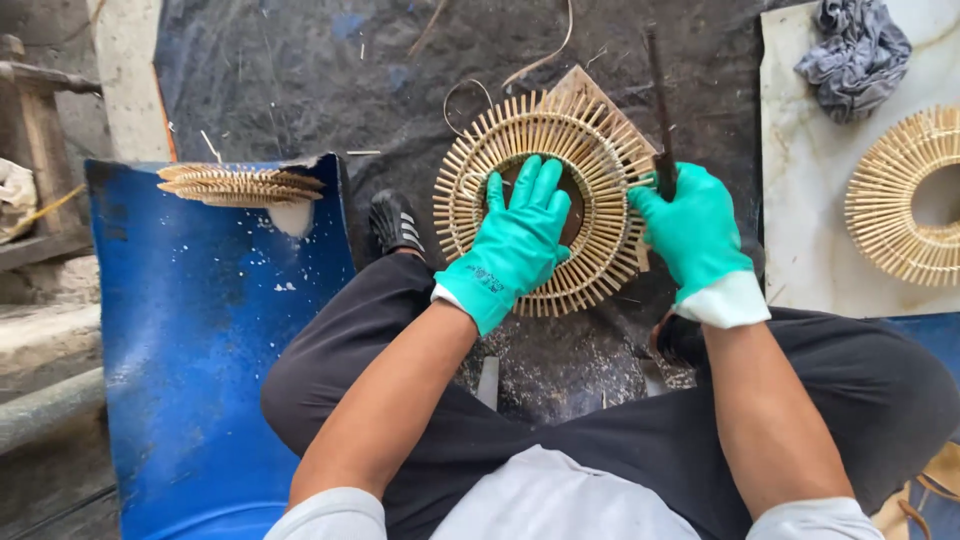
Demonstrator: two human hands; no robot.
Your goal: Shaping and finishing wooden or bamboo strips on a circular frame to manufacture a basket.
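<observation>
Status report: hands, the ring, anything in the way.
Left hand flat on bamboo ring. Right hand gripping dark rod at ring's edge. Nothing in the way.

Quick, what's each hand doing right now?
Left hand: open, fingers spread, pressing flat on the round bamboo frame.
Right hand: closed around a dark tool at the frame's edge.
</observation>
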